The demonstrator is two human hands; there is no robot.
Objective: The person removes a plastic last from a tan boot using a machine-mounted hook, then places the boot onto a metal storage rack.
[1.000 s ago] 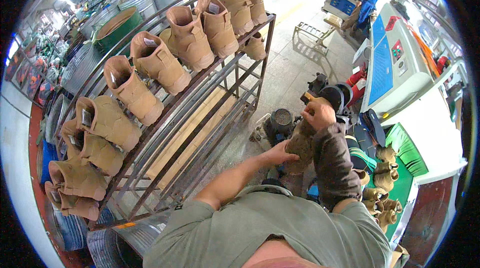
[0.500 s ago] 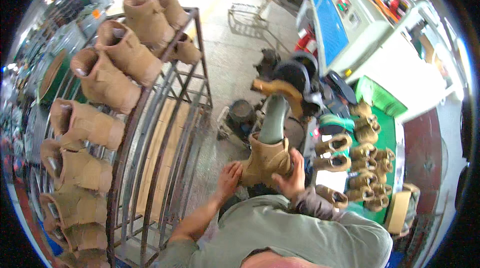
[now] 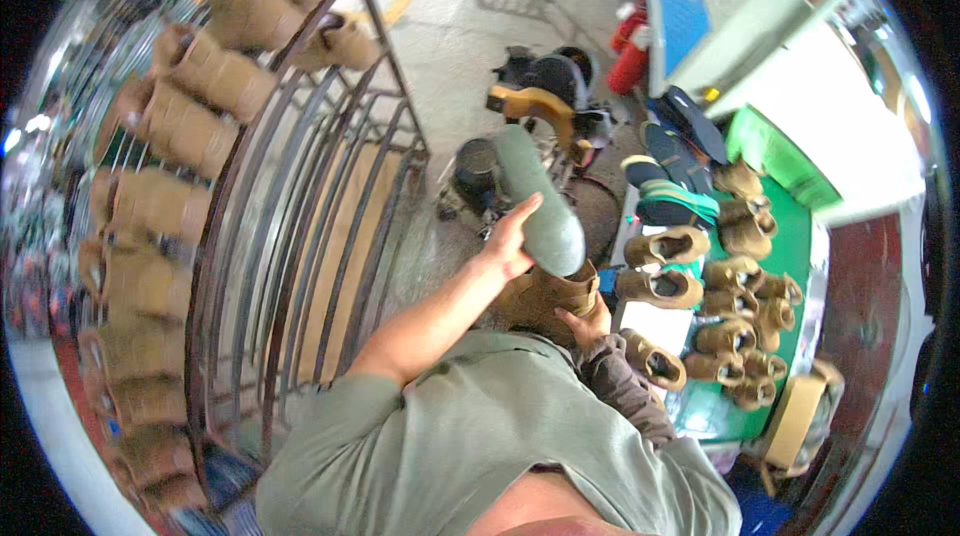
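Note:
A smooth grey-green shoe last (image 3: 540,206) stands tilted in front of me, its lower end over the opening of a tan boot (image 3: 540,304). My left hand (image 3: 512,238) is closed on the last's left edge, thumb up along it. Close to my body, my right hand (image 3: 590,321) grips the right side of the boot, fingers partly hidden. Whether the last's lower end is still inside the boot I cannot tell. Behind the last is a machine with a curved orange-brown part (image 3: 535,104) and a round black part (image 3: 477,168).
On my left, a dark metal rack (image 3: 330,226) carries several tan boots (image 3: 150,201). To the right, a green table (image 3: 800,236) holds several brown shoes (image 3: 735,336), dark soles (image 3: 690,121) and a green crate (image 3: 755,151). Red fire extinguishers (image 3: 630,56) stand beside a pale machine (image 3: 750,26).
My left hand has moved from the boot up onto the last. The last has tipped and sits higher out of the boot, which is now lower and nearer me. My right hand stays on the boot.

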